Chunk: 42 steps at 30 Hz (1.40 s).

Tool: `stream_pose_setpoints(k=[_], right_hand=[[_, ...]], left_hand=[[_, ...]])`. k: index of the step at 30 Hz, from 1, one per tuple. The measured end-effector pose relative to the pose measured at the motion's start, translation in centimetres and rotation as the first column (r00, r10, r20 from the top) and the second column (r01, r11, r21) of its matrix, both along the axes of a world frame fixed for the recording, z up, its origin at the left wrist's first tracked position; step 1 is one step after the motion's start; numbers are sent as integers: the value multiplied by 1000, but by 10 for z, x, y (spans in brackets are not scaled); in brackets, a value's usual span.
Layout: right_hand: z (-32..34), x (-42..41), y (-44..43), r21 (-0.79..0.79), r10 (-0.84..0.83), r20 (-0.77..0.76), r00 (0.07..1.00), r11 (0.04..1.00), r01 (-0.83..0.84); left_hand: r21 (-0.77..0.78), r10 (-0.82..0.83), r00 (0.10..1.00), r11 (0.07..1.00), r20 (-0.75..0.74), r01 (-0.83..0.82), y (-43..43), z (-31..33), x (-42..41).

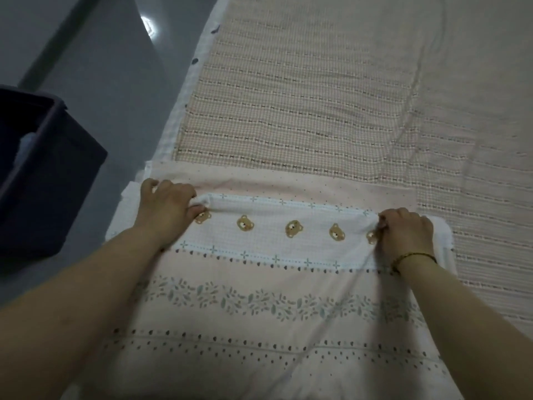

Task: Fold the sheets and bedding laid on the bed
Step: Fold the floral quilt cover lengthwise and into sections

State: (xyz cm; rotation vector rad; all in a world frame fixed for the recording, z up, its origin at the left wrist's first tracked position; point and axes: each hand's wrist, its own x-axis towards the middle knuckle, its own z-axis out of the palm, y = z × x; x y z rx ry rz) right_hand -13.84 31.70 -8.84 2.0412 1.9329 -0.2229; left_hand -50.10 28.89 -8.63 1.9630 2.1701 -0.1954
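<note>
From the head view, the bear-print sheet lies across the near end of the bed, its left end at the bed's left edge, on top of a checked cover that stretches to the far end. The left hand and right hand each curl on the sheet's far folded edge, one grip at each end. They are probably set that wide to keep the fold straight and taut while it is laid or rolled over. Pink dotted cloth and white layers show beyond the fold; I cannot tell whether they belong to the same piece. By count there are two hands, one sheet in hand, five bear faces with the outer two partly covered, one bracelet and one dark bin on the floor.
</note>
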Motion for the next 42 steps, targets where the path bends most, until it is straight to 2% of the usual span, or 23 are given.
stream_pose_setpoints(k=[2,5,7,10,13,14,16,18,19,23,26,28,31,32,35,37,39,42], right_hand=[[-2,-1,4,83,-4,-79,997,996,10],[-6,-2,21,227,-44,-223,974,969,96],[-5,-9,39,127,-94,-176,980,985,117],[-1,-23,60,-52,-51,-72,996,998,47],[8,-29,62,-110,27,52,998,994,-21],[12,-28,58,-73,53,69,996,996,-48],[12,-19,40,142,149,58,987,977,-156],[9,-8,10,307,195,-82,977,938,-161],[5,-6,-7,304,153,-160,975,947,-98],[-16,-12,-43,121,82,-167,983,991,-62],[-9,-30,-41,-23,-128,-85,988,992,127],[2,-47,-38,-8,-239,-54,970,971,239],[17,-95,-34,113,-235,-179,955,960,257],[20,-116,-30,119,-173,-235,957,971,205],[16,-187,-30,4,46,-358,933,999,-48],[-1,-219,-41,-88,79,-332,940,990,-115],[-21,-232,-53,-95,91,-274,958,988,-121],[-32,-231,-59,-106,131,-238,963,981,-159]], left_hand=[[-41,26,1000,999,14,-26,6,-3,0],[-36,60,982,998,181,-54,27,-3,-8],[-82,80,960,995,267,-60,44,0,-14],[-156,-17,985,987,174,45,67,-2,-18],[-174,-99,990,978,102,115,70,4,-14],[-104,-151,986,982,67,158,66,6,-13],[114,-262,965,958,-27,263,50,14,-14],[300,-292,956,910,-26,286,22,13,-19],[350,-298,955,895,4,278,6,9,-21],[280,-253,967,929,7,241,-41,-26,-26],[215,-153,988,965,-4,150,-45,-28,-22],[223,-56,998,974,18,51,-45,-22,-20],[269,102,990,955,98,-125,-41,-12,-20],[257,137,985,953,107,-161,-36,-9,-21],[31,166,986,986,-2,-166,-9,8,-27],[-52,132,991,990,9,-132,9,13,-36],[-183,63,997,982,39,-55,23,11,-49],[-394,-36,996,917,76,63,44,13,-63]])
